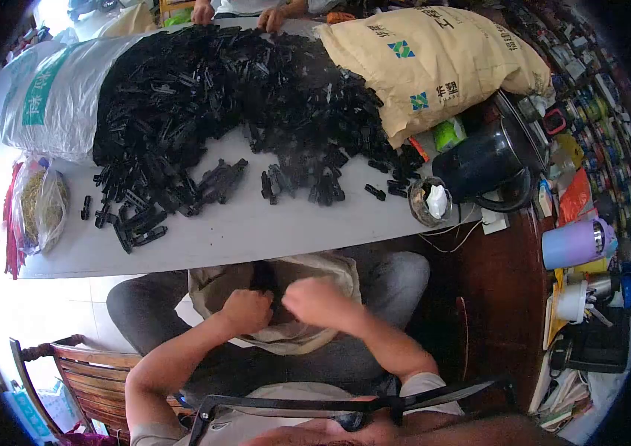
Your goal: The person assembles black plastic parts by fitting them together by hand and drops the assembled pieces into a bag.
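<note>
A beige open sack rests on the lap, between the knees. Over its mouth my left hand is closed, and what it holds is hidden. My right hand is beside it, fingers curled in and slightly blurred; anything inside them cannot be made out. Something dark shows in the sack just beyond the hands. On the table ahead lies a large heap of small black plastic clip-like parts, with several loose parts near the front edge.
A white plastic sack and a tan printed sack flank the heap. Another person's hands touch its far side. A dark kettle and a jar stand right; a wooden chair is left.
</note>
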Tool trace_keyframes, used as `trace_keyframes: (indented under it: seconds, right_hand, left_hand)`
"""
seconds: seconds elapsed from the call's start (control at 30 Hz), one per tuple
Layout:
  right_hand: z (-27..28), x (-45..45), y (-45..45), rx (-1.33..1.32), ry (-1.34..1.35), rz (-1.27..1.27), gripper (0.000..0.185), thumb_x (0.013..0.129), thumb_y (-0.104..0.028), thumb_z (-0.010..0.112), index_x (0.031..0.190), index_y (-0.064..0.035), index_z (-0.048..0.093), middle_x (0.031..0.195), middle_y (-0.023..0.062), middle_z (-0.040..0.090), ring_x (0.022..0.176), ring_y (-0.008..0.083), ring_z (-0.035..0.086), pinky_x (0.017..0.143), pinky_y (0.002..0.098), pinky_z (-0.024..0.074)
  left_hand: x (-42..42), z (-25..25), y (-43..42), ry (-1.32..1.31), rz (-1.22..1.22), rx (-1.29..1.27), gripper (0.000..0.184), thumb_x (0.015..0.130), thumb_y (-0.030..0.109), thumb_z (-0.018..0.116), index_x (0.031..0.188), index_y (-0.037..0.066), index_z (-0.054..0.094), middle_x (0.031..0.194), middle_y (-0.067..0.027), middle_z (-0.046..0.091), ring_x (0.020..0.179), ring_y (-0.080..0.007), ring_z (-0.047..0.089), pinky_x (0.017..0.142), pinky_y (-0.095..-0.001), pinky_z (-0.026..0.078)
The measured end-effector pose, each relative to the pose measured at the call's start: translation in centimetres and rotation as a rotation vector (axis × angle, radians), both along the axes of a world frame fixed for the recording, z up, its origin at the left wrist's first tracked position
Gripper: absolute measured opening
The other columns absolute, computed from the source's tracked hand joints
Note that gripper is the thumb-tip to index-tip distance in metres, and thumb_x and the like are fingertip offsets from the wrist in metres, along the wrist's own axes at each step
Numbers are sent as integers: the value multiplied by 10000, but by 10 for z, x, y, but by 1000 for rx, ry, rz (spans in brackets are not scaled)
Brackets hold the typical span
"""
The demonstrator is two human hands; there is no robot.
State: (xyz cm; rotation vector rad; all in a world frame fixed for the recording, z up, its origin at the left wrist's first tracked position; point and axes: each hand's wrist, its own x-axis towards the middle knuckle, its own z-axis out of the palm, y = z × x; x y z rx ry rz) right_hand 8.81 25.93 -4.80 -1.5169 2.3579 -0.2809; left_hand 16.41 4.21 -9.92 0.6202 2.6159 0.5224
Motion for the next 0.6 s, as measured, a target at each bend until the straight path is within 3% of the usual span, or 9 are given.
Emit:
trace_keyframes:
  seconds: [0.03, 0.07, 0.13, 0.17, 0.23, 0.37, 0.43, 0.5, 0.6]
  right_hand:
    - [26, -10, 6, -255, -141, -356, 264, 954, -265, 669, 789, -62, 706, 800, 145, 731, 735, 360, 727, 666, 483, 562]
    - [71, -25, 11, -224, -73, -476, 242, 936, -257, 707, 807, -53, 729, 797, 154, 726, 721, 347, 724, 652, 480, 552]
    - [85, -56, 32, -474, 111, -771, 175, 933, -235, 744, 972, -67, 772, 790, 147, 724, 705, 349, 725, 677, 440, 572]
    - [88, -78, 43, -315, 226, -895, 219, 927, -225, 740, 1060, -52, 751, 938, 144, 752, 871, 362, 741, 786, 441, 586]
    - [84, -113, 56, -302, 446, -928, 287, 932, -181, 736, 1169, -20, 715, 1241, 182, 687, 1106, 424, 683, 937, 495, 559]
    - [60, -151, 75, -197, 384, -936, 260, 922, -188, 754, 1114, -13, 747, 1175, 198, 696, 1115, 428, 677, 951, 494, 545]
    - [73, -151, 67, -143, 355, -967, 221, 914, -148, 737, 1077, 0, 750, 1063, 210, 731, 1018, 436, 701, 907, 504, 557]
    - [80, -149, 53, -60, 320, -1054, 210, 904, -117, 724, 1069, 11, 739, 1005, 215, 746, 933, 429, 722, 870, 496, 570]
    - [77, -142, 33, -495, 216, -1020, 214, 906, -145, 715, 1043, 19, 707, 1019, 176, 762, 732, 278, 745, 696, 418, 597]
  left_hand:
    - [-1, 7, 0, 11, -1, -3, 305, 931, 297, 631, 1012, 10, 692, 801, -204, 745, 766, -410, 755, 708, -539, 608]
    - [-1, 12, -2, -7, 24, 44, 305, 931, 297, 635, 1016, 8, 686, 806, -209, 742, 774, -419, 751, 712, -541, 605]
    - [-1, 19, -7, -45, 70, 135, 306, 932, 295, 642, 1025, 6, 673, 815, -219, 738, 790, -437, 743, 720, -546, 599]
    - [-2, 22, -9, -65, 60, 195, 309, 937, 284, 648, 1069, 6, 674, 813, -222, 735, 798, -459, 732, 730, -553, 592]
    - [-7, 28, -14, -100, 54, 315, 331, 946, 261, 661, 1157, 6, 676, 808, -228, 728, 814, -503, 710, 750, -567, 578]
    - [-23, 80, -26, 8, 159, 610, 320, 980, 219, 640, 1211, -1, 668, 840, -233, 713, 836, -436, 723, 765, -513, 560]
    - [-34, 92, -29, 104, 252, 758, 293, 995, 193, 617, 1207, -6, 661, 837, -232, 691, 815, -380, 717, 764, -482, 545]
    - [-54, 120, -37, -7, 379, 705, 325, 981, 180, 632, 1229, -29, 650, 927, -275, 701, 922, -455, 696, 806, -510, 537]
    - [-85, 121, -37, 20, 568, 715, 332, 986, 174, 626, 1243, -35, 640, 954, -293, 698, 948, -489, 688, 822, -515, 530]
